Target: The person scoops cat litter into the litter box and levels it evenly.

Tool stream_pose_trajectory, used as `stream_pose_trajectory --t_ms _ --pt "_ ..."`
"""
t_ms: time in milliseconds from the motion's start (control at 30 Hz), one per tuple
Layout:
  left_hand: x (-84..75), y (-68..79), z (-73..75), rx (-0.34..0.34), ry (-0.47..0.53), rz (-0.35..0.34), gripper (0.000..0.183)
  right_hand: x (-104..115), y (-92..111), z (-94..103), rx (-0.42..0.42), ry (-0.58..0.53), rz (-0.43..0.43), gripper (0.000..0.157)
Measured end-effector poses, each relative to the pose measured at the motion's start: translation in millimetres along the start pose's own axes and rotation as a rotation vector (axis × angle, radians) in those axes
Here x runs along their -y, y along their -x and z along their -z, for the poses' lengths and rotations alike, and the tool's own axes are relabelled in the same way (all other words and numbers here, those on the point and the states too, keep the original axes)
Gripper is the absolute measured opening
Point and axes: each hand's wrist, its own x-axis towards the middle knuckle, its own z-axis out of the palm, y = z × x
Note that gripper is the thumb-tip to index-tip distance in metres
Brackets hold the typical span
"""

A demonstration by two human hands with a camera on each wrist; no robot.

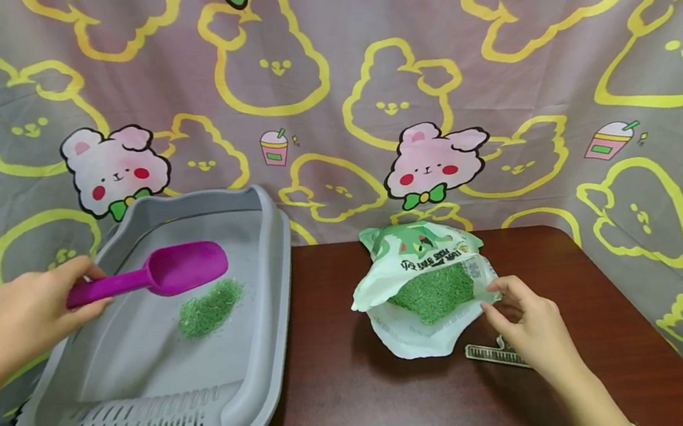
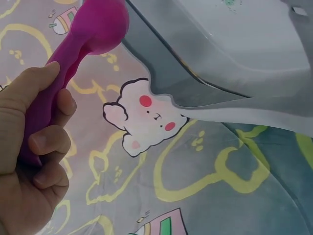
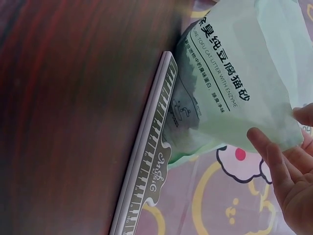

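My left hand (image 1: 43,306) grips the handle of a purple scoop (image 1: 189,265), fingers curled round it in the left wrist view. The scoop's bowl hangs over a grey litter box (image 1: 285,278), above a small heap of green cat litter (image 1: 208,310) on its floor. To the right, a pale green cat litter bag (image 1: 396,260) lies on the table with its mouth open towards me, green pellets (image 1: 436,294) showing inside. My right hand (image 1: 541,327) pinches the right edge of the bag's mouth between thumb and fingers.
A ruler-like strip with piano keys and the word "Music" (image 3: 146,161) lies beside the bag, partly behind my right hand in the head view. Under everything is a dark brown table (image 1: 366,397). A curtain with cartoon rabbits (image 1: 306,45) hangs close behind.
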Motion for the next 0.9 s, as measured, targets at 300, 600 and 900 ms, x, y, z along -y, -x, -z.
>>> stream_pose_trajectory --t_ms 300,600,900 --pt "-13.6 0.8 7.1 0.012 0.019 -0.007 0.027 0 0 -0.5 -0.004 0.01 0.001 0.028" --pt "-26.7 6.2 8.9 -0.032 0.031 -0.021 0.027 0 0 -1.4 -0.005 0.005 0.004 0.029" --pt "-39.8 11.2 10.5 -0.086 0.039 -0.061 0.029 1 0 -1.5 -0.001 0.001 -0.001 0.029"
